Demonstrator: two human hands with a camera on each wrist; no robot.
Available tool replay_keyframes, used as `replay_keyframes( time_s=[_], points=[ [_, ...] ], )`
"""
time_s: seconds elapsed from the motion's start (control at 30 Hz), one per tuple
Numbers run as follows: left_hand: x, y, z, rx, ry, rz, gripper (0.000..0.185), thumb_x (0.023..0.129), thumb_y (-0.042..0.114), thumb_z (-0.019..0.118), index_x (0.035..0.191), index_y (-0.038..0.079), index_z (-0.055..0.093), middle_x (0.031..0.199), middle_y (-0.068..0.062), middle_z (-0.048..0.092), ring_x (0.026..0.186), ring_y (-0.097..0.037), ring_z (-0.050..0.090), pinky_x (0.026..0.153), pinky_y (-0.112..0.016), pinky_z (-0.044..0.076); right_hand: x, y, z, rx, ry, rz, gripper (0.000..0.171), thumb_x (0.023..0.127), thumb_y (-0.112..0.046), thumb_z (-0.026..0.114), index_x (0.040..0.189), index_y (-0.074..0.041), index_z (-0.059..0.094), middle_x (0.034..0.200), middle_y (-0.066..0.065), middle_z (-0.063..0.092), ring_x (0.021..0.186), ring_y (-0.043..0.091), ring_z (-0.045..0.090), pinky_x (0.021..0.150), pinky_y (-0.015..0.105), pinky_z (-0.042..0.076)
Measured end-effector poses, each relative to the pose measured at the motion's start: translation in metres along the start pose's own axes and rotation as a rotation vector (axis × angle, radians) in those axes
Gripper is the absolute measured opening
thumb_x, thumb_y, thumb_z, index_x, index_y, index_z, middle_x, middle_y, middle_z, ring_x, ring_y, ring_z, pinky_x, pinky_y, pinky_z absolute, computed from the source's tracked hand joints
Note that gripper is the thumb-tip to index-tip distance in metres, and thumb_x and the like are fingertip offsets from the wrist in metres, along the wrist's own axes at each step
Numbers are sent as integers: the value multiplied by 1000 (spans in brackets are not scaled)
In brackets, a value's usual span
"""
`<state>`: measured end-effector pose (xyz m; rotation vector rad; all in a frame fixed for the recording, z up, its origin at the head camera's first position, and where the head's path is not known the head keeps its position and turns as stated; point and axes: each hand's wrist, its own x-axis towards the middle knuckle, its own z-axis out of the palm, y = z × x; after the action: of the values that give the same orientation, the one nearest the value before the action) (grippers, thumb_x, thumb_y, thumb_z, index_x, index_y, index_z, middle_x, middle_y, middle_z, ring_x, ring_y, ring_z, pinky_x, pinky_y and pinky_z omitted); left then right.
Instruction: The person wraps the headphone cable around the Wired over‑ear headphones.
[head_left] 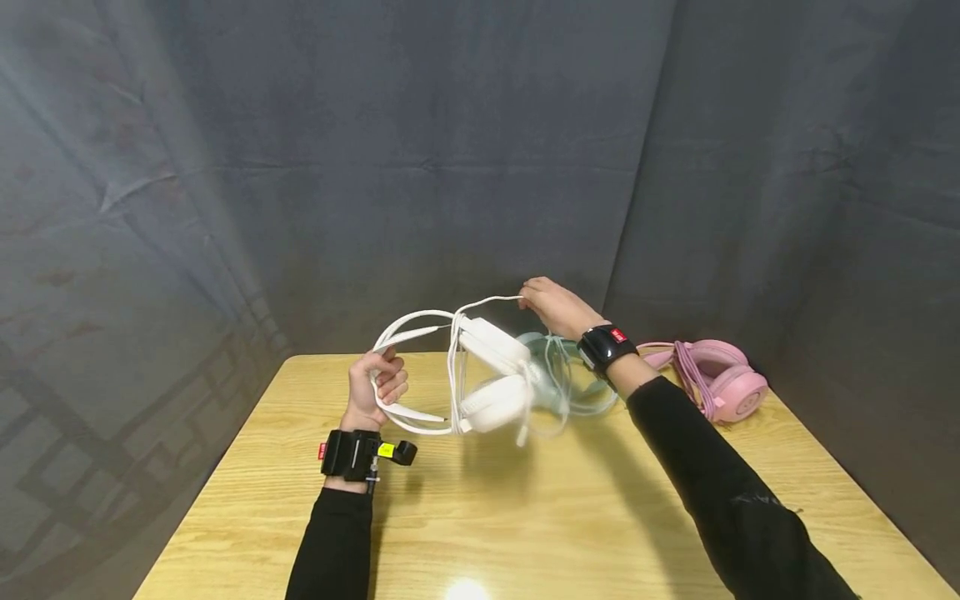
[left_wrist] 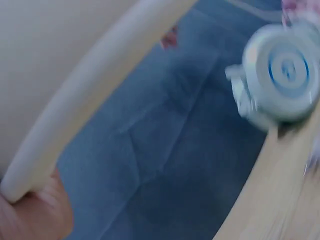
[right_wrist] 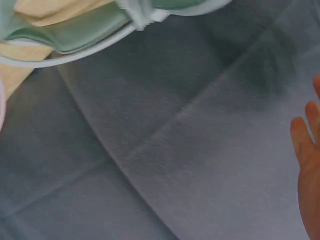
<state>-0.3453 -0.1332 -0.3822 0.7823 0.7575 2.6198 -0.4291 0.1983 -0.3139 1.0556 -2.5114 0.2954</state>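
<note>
While grey cloth walls enclose the wooden counter [head_left: 540, 517], left hand [head_left: 372, 392] grips white headphones' [head_left: 487, 375] thin curved band; right hand [head_left: 551, 307] pinches their cable [head_left: 487, 301] above glossy cups. Pink headphones [head_left: 727, 383] lie right.

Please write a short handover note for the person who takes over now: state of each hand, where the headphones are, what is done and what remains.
Left hand: curled round the headband of the white over-ear headphones, held above the light wooden table.
Right hand: pinches the white cable of those headphones, raised behind them; keep this grip.
Pale green headphones lie on the table just behind the white pair; pink headphones with their cord lie at the far right.
Done: some cable seems already looped round the white headband.
Left: the rest of the cable is still loose, probably to be wound or freed.
</note>
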Motion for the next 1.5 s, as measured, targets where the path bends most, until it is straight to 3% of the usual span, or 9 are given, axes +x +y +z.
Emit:
replay_keyframes(
  time_s=[0.13, 0.27, 0.5, 0.7, 0.93, 1.03, 1.2, 1.33, 1.5],
  points=[
    [1, 0, 0, -203, -60, -104, 24, 83, 0, 19, 69, 13, 35, 57, 6, 12, 43, -6, 12, 37, -14, 17, -9, 1, 14, -14, -57, 69, 10, 97, -2, 54, 99, -5, 64, 102, 7, 61, 99, 26, 60, 89, 38, 51],
    [2, 0, 0, -331, -21, -161, 21, 85, 5, 24, 68, 14, 31, 58, 8, 12, 44, -5, 14, 40, -15, 18, -16, 0, 28, -61, -65, 72, 8, 96, -3, 56, 95, -5, 63, 93, 9, 63, 91, 27, 57, 85, 40, 49],
    [1, 2, -2, -342, 106, -177, 21, 87, 7, 17, 68, 17, 20, 61, 9, 8, 47, -4, 9, 45, -15, 11, -33, 1, 45, -7, -89, 185, 20, 102, -18, 50, 86, -9, 58, 81, 0, 52, 77, 19, 51, 70, 34, 47],
    [-1, 4, 0, -325, 182, -177, 23, 86, 7, 19, 66, 15, 27, 63, 10, 8, 50, -2, 7, 43, -14, 15, -46, 11, 51, 55, -66, 260, 28, 105, -27, 44, 85, -10, 53, 75, -1, 48, 71, 18, 52, 66, 36, 47],
    [-3, 9, 4, -418, 393, -115, 21, 81, 4, 28, 63, 13, 31, 63, 11, 15, 52, -2, 12, 33, -21, 34, -63, 8, 58, 191, -101, 362, 24, 106, -29, 38, 102, -13, 56, 101, 8, 69, 99, 30, 67, 85, 48, 55],
    [-3, 11, 4, -474, 506, -60, 17, 80, 2, 31, 67, 12, 34, 60, 9, 21, 50, -2, 16, 31, -25, 36, -65, -4, 62, 208, -120, 385, 30, 107, -33, 34, 102, -15, 58, 94, 6, 69, 87, 26, 67, 78, 42, 56],
    [-2, 12, 5, -503, 658, 11, 15, 79, -1, 36, 75, 13, 34, 55, 3, 32, 46, -6, 22, 31, -27, 35, -62, -41, 58, 170, -152, 372, 35, 106, -32, 35, 92, -14, 61, 67, -3, 52, 56, 12, 48, 53, 27, 43],
    [-1, 14, 7, -527, 746, 25, 17, 74, 0, 44, 78, 14, 34, 54, 1, 37, 40, -11, 30, 33, -28, 34, -60, -67, 60, 124, -187, 328, 31, 105, -28, 39, 80, -17, 53, 63, -5, 46, 52, 10, 44, 48, 24, 41],
    [-1, 15, 8, -558, 812, 4, 22, 71, 1, 46, 83, 15, 33, 53, 1, 37, 41, -11, 31, 35, -27, 34, -58, -87, 85, 36, -251, 310, 18, 101, -22, 47, 88, -16, 58, 69, -3, 54, 58, 12, 51, 55, 26, 47]
  ],
)
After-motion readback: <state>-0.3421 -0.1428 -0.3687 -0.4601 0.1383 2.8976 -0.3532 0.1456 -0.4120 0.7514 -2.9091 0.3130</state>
